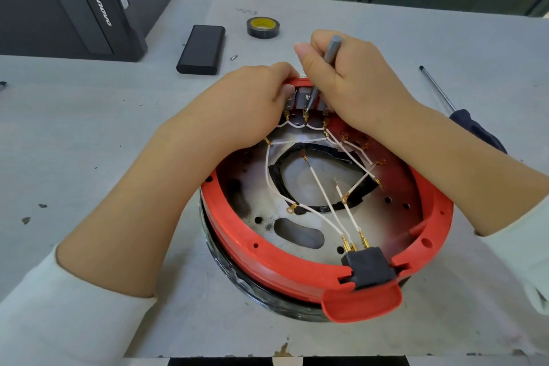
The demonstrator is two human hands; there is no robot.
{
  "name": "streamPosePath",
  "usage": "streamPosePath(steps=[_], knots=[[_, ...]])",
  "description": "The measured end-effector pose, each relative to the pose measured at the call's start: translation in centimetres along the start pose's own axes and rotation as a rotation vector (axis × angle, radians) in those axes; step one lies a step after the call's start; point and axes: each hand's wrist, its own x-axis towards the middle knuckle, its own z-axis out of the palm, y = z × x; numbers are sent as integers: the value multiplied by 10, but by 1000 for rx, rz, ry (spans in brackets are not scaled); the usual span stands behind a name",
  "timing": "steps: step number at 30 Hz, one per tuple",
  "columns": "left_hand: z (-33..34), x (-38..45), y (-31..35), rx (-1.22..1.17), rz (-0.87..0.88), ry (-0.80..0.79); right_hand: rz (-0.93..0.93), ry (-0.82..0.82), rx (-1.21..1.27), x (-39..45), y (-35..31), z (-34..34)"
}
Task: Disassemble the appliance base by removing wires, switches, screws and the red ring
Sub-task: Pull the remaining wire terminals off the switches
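Right hand (344,83) fisted round a grey tool (326,68), thumb sticking up, tool tip down at the switches (306,98) on the far rim. Left hand (255,98) curled over the far edge of the red ring (282,258), fingers gripping the rim beside the switches; fingertips hidden behind the knuckles. Tool tip contact point hard to make out, partly covered by both hands. Switch block mostly blocked too.

Appliance base (246,276) sits centre of the grey tabletop (89,142), open side up, right under both hands and forearms. White wires (323,196) with gold terminals run loose across the metal plate to a black plug block (368,267) at the near rim.

Far side: black power bank (202,49), tape roll (263,27), small screw (234,57). Second screwdriver (463,116) lies right, handle half hidden behind the right forearm. Black Lenovo case (74,3) far left, cut off.
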Motion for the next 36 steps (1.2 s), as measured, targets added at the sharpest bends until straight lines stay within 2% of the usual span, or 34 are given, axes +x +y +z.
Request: streamPosePath(steps=[6,11,18,22,36], knots=[[0,0,-1,3,20,10,-148,2,-90,-12,-4,-5],[2,-1,-1,1,6,28,-137,-71,-211,-10,-10,-3],[1,1,-1,-1,6,9,-8,6,18,-2,-2,1],[2,1,-2,-5,12,4,20,25,27,1,0,3],[-3,-1,2,-29,-24,-27,-369,-22,-448,-16,-17,-3]])
